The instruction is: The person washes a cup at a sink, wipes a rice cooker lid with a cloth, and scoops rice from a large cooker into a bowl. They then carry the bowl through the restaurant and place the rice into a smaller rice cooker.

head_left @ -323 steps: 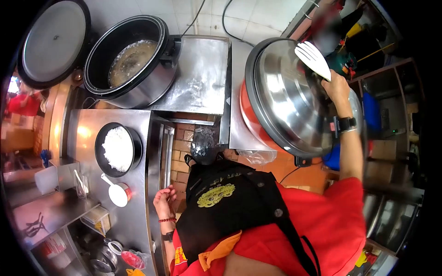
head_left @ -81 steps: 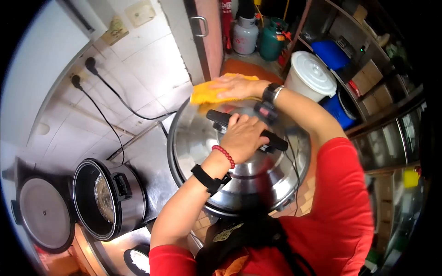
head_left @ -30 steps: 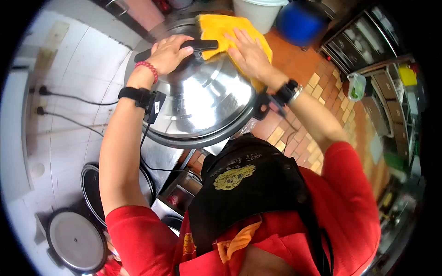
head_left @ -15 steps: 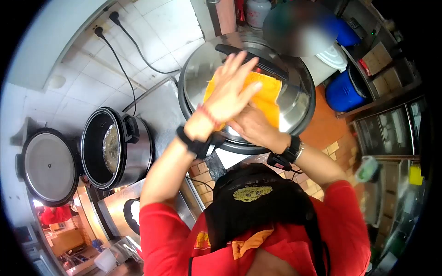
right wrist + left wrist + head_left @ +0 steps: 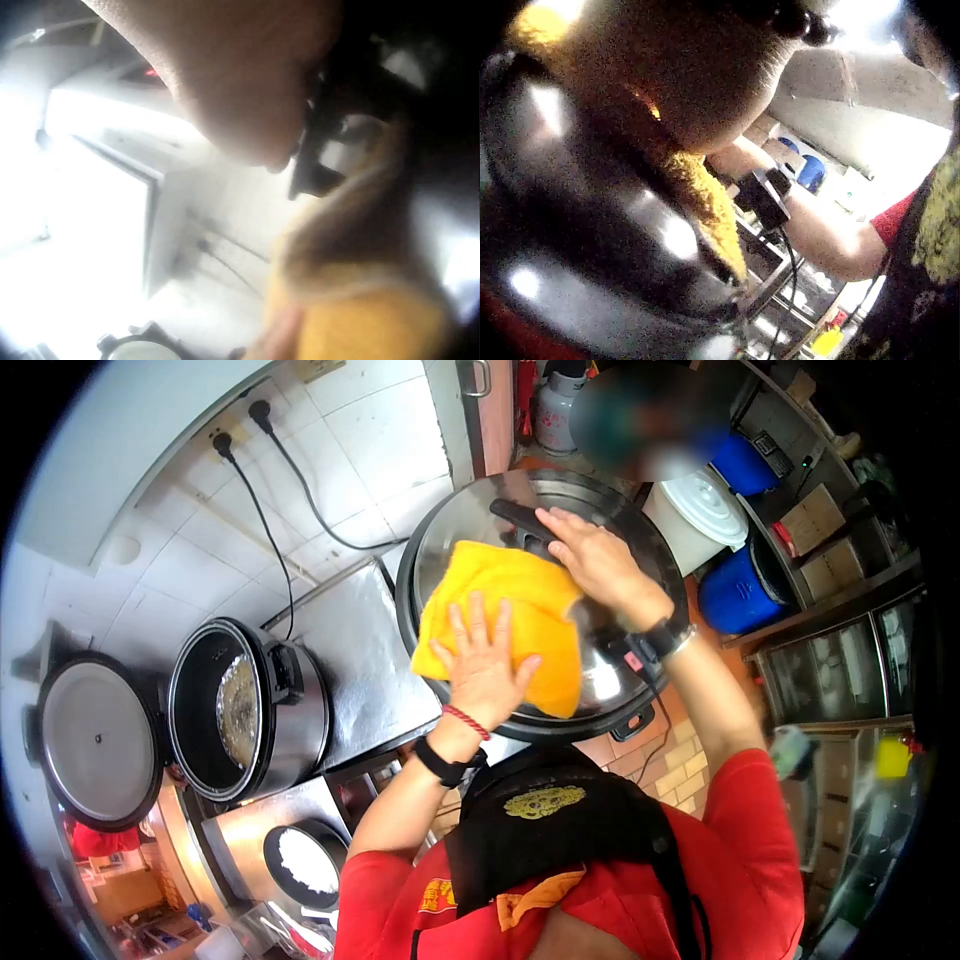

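Note:
A yellow cloth (image 5: 545,600) lies across the near left part of a large, domed metal lid (image 5: 605,670) on a big cooker. My left hand (image 5: 487,668) presses flat on the cloth, fingers spread. Farther right, my right hand (image 5: 605,565) holds the lid's black handle (image 5: 513,513), covering its right end. In the left wrist view the cloth (image 5: 705,202) hangs from under the palm over the shiny lid (image 5: 622,210). The right wrist view is blurred, with the cloth (image 5: 367,322) below the dark handle (image 5: 319,176).
Left of the lid are a metal-topped stand (image 5: 365,650) and an uncovered cooker (image 5: 305,705) with its lid (image 5: 95,745) raised. A black bowl (image 5: 335,850) of white food sits at lower left. A white lidded bucket (image 5: 705,505) and blue bin (image 5: 740,600) stand right.
One second ago the left hand held the handle and the right pressed the cloth. The hands crossed half a second ago. Now they have swapped, with the cloth nearer and farther left on the lid.

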Available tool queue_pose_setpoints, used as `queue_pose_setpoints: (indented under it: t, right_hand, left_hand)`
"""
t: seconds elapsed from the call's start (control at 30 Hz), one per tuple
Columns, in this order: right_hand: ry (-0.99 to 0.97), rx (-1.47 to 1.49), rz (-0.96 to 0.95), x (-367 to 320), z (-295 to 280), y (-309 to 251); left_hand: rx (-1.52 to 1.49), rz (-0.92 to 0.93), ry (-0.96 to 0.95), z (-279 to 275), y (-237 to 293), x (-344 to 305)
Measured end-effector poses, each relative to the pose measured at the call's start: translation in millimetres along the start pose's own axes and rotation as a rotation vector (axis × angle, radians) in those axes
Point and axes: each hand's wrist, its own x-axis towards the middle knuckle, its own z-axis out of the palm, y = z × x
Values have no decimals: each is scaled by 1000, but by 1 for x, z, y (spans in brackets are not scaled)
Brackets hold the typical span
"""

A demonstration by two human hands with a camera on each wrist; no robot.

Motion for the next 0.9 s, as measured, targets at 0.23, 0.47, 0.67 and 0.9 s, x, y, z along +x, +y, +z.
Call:
queue_pose_setpoints:
  t: [0.23, 0.47, 0.67, 0.9]
  right_hand:
    - [-89, -43, 55, -2, 5, 1]
    - [-110, -8, 40, 1, -3, 1]
    - [-56, 21, 25, 4, 0, 7]
    - [-17, 18, 77, 5, 2, -8]
  left_hand:
    - [-8, -4, -74, -10, -83, 84]
    - [-164, 362, -254, 18, -134, 292]
    - [-53, 570, -391, 34, -79, 341]
    - [-129, 372, -262, 12, -144, 263]
